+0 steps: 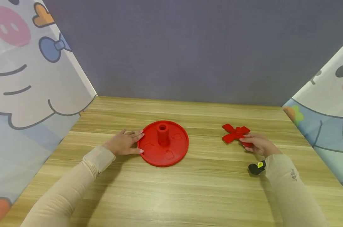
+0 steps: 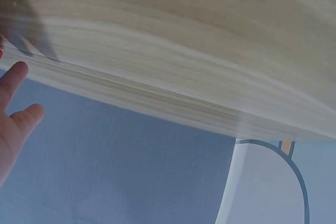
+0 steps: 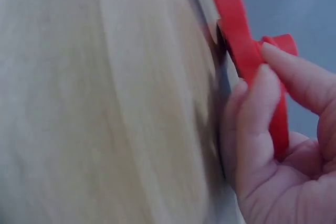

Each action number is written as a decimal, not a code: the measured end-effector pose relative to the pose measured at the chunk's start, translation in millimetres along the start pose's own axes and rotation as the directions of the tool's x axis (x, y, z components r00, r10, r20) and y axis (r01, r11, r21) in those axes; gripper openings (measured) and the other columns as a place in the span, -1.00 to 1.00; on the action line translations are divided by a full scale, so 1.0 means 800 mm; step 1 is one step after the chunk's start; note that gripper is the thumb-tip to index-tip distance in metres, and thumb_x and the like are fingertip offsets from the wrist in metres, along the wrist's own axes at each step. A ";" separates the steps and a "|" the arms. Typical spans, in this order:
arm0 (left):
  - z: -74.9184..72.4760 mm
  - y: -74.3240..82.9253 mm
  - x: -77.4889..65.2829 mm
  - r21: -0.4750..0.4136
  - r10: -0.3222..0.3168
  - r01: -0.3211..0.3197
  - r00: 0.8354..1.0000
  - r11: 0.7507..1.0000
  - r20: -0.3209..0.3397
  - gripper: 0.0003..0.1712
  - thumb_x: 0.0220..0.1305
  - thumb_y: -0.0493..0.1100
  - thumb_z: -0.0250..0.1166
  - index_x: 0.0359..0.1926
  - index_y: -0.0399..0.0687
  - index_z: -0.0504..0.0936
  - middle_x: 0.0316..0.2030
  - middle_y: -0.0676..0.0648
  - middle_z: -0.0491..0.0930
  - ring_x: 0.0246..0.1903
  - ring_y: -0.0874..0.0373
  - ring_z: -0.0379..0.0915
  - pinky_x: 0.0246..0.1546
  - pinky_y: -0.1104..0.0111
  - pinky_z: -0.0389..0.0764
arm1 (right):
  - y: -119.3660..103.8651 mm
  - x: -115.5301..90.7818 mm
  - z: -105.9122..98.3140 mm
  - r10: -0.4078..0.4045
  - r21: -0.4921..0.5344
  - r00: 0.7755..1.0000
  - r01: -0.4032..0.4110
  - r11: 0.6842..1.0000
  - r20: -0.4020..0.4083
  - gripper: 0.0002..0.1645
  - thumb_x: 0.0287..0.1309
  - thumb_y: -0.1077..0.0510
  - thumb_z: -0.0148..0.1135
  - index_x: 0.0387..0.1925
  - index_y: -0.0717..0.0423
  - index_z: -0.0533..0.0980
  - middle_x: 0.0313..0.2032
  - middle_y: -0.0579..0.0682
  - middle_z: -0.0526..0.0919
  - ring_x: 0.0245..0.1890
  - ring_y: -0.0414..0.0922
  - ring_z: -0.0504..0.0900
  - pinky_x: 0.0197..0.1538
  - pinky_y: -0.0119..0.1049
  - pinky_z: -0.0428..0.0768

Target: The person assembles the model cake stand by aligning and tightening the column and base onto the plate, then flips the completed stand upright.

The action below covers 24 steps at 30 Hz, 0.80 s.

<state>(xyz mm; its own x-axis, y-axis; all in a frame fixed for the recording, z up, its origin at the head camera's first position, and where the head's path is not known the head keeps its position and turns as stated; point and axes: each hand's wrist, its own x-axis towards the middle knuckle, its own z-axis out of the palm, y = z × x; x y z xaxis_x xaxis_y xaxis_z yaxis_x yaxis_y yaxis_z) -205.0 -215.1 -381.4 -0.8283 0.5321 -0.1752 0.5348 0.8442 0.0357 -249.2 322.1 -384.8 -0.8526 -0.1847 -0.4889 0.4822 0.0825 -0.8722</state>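
A round red base (image 1: 171, 156) with a raised rim lies on the table, and a hollow upright post (image 1: 162, 135) rises from its middle. My left hand (image 1: 123, 144) touches the left rim of the base, its fingers fairly straight. To the right, my right hand (image 1: 259, 145) pinches one arm of a red cross-shaped piece (image 1: 231, 137) between thumb and fingers. The right wrist view shows the cross piece (image 3: 233, 14) tilted just off the wood. In the left wrist view only some left-hand fingers (image 2: 18, 77) appear, and the base is almost wholly out of sight.
The wooden table (image 1: 171, 192) ends at a grey back panel (image 1: 194, 53). Cartoon-printed cloths stand at the left (image 1: 38, 72) and right (image 1: 327, 94). A small black device with a yellow label (image 1: 256, 168) sits at my right wrist.
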 end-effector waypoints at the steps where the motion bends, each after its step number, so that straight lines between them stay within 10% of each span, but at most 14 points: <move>1: 0.000 0.000 0.000 0.005 -0.001 0.001 1.000 1.000 -0.002 -0.09 0.27 0.35 0.07 0.40 -0.20 0.24 0.40 -0.18 0.18 0.25 -0.31 0.23 0.25 -0.24 0.09 | 0.000 -0.002 -0.001 -0.004 0.038 1.000 0.003 0.999 0.004 -0.84 0.24 0.35 0.16 -0.14 0.15 0.51 -0.46 -0.10 0.58 -0.54 -0.26 0.60 -0.40 -0.48 0.62; 5: 0.000 0.003 -0.001 0.009 -0.002 0.002 1.000 1.000 -0.001 -0.09 0.26 0.34 0.08 0.40 -0.20 0.25 0.39 -0.18 0.19 0.25 -0.31 0.24 0.24 -0.24 0.10 | 0.002 -0.008 -0.003 -0.038 0.172 0.996 0.025 0.985 0.075 -0.67 0.25 0.45 0.08 -0.43 0.01 0.61 -0.36 -0.06 0.59 -0.43 -0.20 0.66 -0.23 -0.40 0.65; 15: 0.003 0.008 0.001 -0.020 0.002 -0.002 1.000 1.000 -0.001 -0.09 0.26 0.35 0.09 0.39 -0.20 0.27 0.39 -0.18 0.20 0.24 -0.30 0.25 0.22 -0.26 0.13 | 0.014 -0.021 -0.004 -0.132 0.277 0.983 0.093 0.956 0.128 -0.57 0.26 0.51 -0.03 -0.38 0.02 0.64 -0.29 -0.06 0.60 -0.31 -0.17 0.69 -0.12 -0.40 0.61; 24: 0.001 0.003 0.001 -0.027 -0.016 0.016 1.000 1.000 -0.003 -0.09 0.25 0.36 0.10 0.40 -0.17 0.26 0.40 -0.17 0.19 0.25 -0.29 0.24 0.23 -0.26 0.10 | 0.018 -0.029 0.021 -0.235 0.263 0.971 0.236 0.935 -0.035 -0.58 0.27 0.49 -0.04 -0.37 0.02 0.64 -0.23 -0.08 0.51 -0.30 -0.22 0.67 -0.13 -0.41 0.62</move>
<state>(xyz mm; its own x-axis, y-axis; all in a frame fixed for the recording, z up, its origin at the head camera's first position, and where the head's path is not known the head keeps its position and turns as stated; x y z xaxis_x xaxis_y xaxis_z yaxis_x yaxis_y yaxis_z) -204.4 -213.0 -382.5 -0.8371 0.5190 -0.1729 0.5171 0.8538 0.0598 -219.4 311.3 -385.9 -0.9485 -0.1646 -0.2706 0.3032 -0.2243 -0.9262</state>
